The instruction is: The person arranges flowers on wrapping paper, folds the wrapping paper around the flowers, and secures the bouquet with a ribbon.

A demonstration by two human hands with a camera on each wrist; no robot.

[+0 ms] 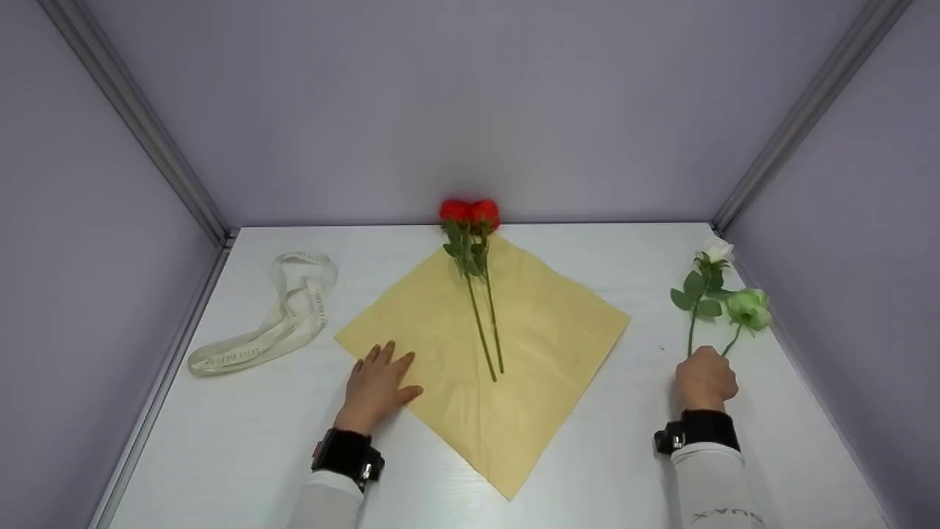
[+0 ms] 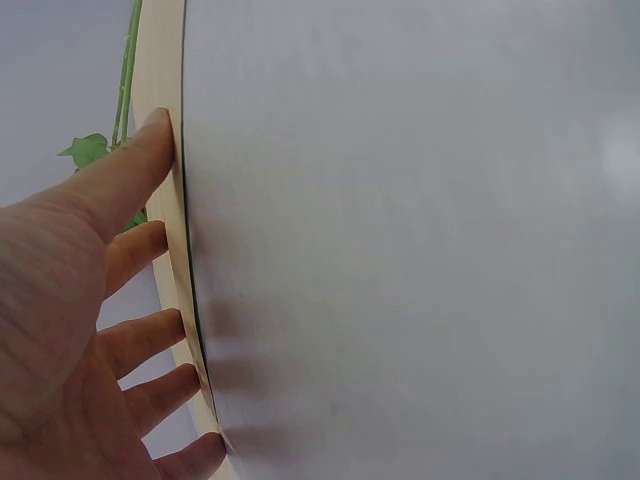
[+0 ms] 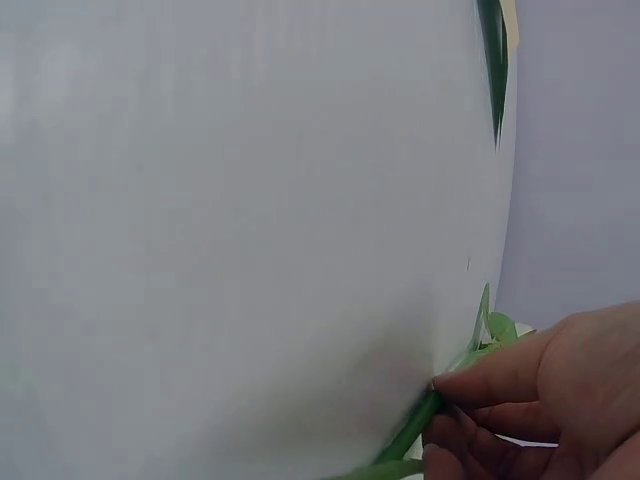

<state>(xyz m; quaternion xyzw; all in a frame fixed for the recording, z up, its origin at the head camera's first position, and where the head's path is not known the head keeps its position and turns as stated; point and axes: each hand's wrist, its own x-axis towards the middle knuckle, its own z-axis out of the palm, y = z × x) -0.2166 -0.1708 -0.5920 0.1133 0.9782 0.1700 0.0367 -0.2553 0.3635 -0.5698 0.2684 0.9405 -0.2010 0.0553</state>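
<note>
My left hand lies with spread fingers on the left edge of a square of tan wrapping paper. In the left wrist view its fingertips touch the paper. On the paper lie two red roses, stems pointing toward me. At the right, my right hand pinches a green stem between thumb and curled fingers. The white rose and the green flower lie just beyond that hand, and both their stems run to it. A second stem passes beside the pinched one; I cannot tell whether it is gripped too.
A loosely looped cream ribbon with printed letters lies left of the paper on the white table. Pale walls enclose the table at the back and both sides, with metal posts at the corners.
</note>
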